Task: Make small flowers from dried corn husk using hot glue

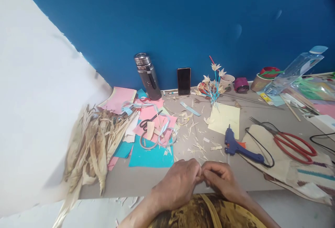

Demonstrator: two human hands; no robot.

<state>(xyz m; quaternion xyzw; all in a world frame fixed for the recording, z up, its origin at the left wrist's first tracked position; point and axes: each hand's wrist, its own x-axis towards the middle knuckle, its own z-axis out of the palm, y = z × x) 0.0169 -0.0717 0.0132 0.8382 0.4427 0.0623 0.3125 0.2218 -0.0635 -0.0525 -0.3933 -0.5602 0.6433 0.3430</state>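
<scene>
My left hand [179, 182] and my right hand [222, 181] meet at the near edge of the grey table [146, 181], fingertips pinched together around something small that the fingers hide. Just beyond them lie pale husk scraps [195, 141] scattered over the table. A blue glue gun [239, 147] lies a little right of my right hand, its nozzle pointing toward the near edge. A pile of dried corn husks [91, 147] lies at the left.
Coloured paper sheets [151, 151] with small black scissors [148, 121] lie left of centre. Red scissors [293, 142] rest on a cloth at right. At the back stand a metal bottle [148, 76], a phone [184, 81], husk flowers [213, 81], and cups.
</scene>
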